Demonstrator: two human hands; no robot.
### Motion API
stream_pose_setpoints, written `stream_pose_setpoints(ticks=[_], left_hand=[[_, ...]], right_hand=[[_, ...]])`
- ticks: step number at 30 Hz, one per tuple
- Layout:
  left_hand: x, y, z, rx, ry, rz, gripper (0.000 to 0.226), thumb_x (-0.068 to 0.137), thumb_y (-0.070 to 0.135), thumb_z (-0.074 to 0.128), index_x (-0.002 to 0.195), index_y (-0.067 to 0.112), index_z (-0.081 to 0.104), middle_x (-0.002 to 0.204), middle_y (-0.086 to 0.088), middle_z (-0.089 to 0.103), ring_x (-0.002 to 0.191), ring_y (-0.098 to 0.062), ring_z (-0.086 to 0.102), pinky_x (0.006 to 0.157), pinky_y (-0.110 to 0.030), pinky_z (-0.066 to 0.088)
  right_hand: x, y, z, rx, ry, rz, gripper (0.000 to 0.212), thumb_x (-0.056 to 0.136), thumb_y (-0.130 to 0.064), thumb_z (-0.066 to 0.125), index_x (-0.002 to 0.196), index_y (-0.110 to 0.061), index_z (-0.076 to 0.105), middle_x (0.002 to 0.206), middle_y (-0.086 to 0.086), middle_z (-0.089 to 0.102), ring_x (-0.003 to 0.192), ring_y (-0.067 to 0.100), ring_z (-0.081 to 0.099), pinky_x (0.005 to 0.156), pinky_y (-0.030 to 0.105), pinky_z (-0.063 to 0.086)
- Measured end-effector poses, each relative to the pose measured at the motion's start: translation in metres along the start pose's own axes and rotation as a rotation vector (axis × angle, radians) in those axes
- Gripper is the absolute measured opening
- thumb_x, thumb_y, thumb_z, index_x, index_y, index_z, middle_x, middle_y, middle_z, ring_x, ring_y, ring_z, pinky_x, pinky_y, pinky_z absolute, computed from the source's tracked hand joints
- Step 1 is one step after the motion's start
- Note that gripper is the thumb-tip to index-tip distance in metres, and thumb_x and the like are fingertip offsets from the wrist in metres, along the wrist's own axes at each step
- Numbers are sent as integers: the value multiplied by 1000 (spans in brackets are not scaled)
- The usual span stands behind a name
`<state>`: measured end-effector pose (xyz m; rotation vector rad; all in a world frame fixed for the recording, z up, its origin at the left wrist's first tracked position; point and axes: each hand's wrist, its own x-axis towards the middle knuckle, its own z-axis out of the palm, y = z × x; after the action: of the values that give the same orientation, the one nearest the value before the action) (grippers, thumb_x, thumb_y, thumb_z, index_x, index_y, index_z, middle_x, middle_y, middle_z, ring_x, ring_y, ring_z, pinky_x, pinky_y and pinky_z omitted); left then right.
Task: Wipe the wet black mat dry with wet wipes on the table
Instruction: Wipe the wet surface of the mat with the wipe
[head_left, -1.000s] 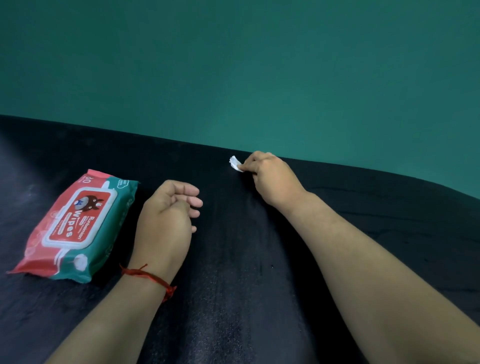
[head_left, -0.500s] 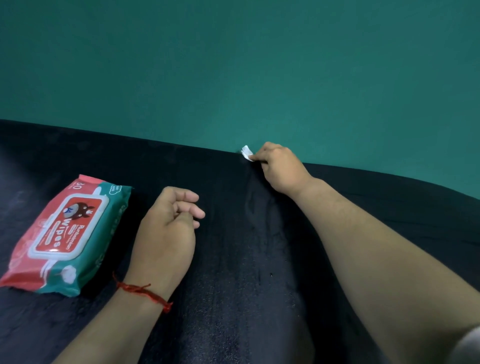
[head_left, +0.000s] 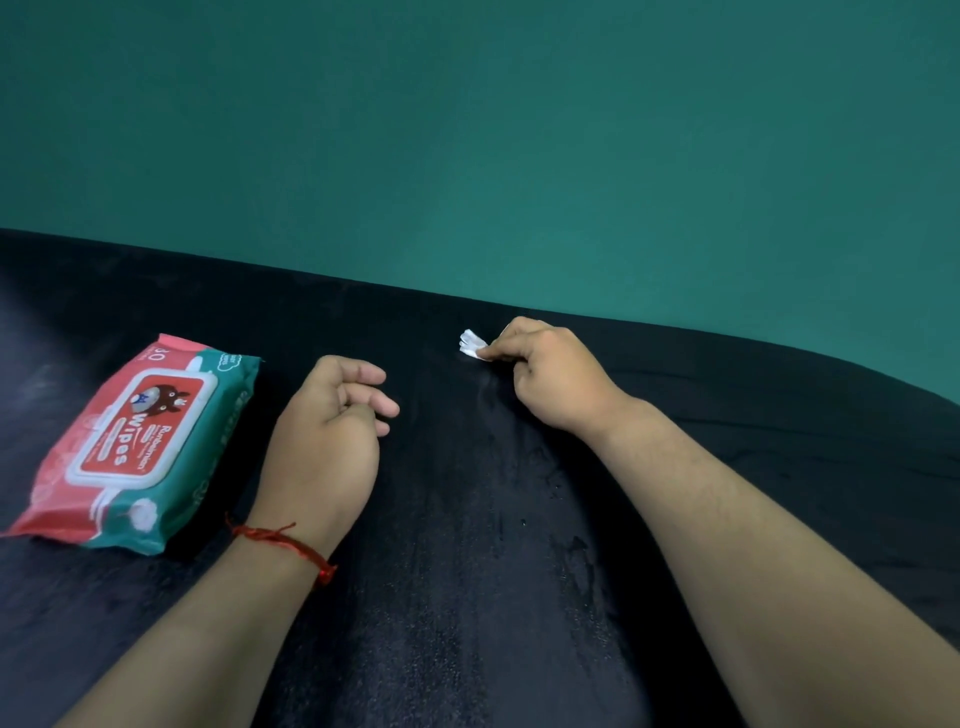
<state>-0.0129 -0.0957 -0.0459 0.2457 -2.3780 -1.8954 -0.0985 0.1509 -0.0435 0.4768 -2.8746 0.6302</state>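
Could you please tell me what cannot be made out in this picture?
Head view:
1. Most of the wipe: hidden by the right hand pinching it; only a corner shows.
2. Small print on the wipes pack: too small to read.
3. The black mat: left, right and near edges cut off by the frame.
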Motion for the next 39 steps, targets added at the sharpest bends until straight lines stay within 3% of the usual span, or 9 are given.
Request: stream_pose_setpoints(ticks=[17, 22, 29, 35, 39], left_hand=[[2, 0, -2, -34, 2, -16, 44, 90, -5, 43, 104, 31, 63, 82, 17, 73, 71, 2, 65, 74, -36, 56], [2, 0, -1, -41, -2, -19, 44, 90, -5, 43, 103, 31, 63, 80, 18, 72, 74, -4, 66, 75, -37, 56], [2, -2, 0, -34, -1, -6, 43, 90, -3, 43, 102, 33, 63, 83, 15, 73, 76, -5, 67, 76, -36, 56], [4, -6, 0, -30, 8, 8, 44, 91, -2, 41, 103, 34, 63, 86, 15, 74, 78, -5, 68, 78, -37, 58], [5, -7, 1, -37, 6, 10, 44, 90, -2, 41, 102, 33, 63, 86, 13, 74, 79, -6, 69, 79, -39, 58]], right_hand=[[-67, -36, 3, 102, 1, 18, 63, 83, 12, 42, 120, -22, 81, 107, -9, 68, 109, 16, 60, 101, 34, 49], [-89, -48, 6, 104, 21, 20, 61, 82, 8, 42, 119, -23, 81, 106, -13, 66, 105, 19, 59, 97, 36, 51], [-120, -65, 7, 108, 18, 20, 64, 79, -1, 38, 122, -24, 79, 107, -18, 62, 104, 12, 56, 95, 29, 51], [-136, -76, 1, 35, -29, -26, 54, 93, -4, 46, 137, -22, 71, 121, -18, 61, 110, 8, 52, 97, 19, 47], [-141, -85, -1, -25, -61, -17, 57, 90, -13, 41, 138, -24, 70, 119, -18, 60, 105, 5, 49, 92, 9, 40]])
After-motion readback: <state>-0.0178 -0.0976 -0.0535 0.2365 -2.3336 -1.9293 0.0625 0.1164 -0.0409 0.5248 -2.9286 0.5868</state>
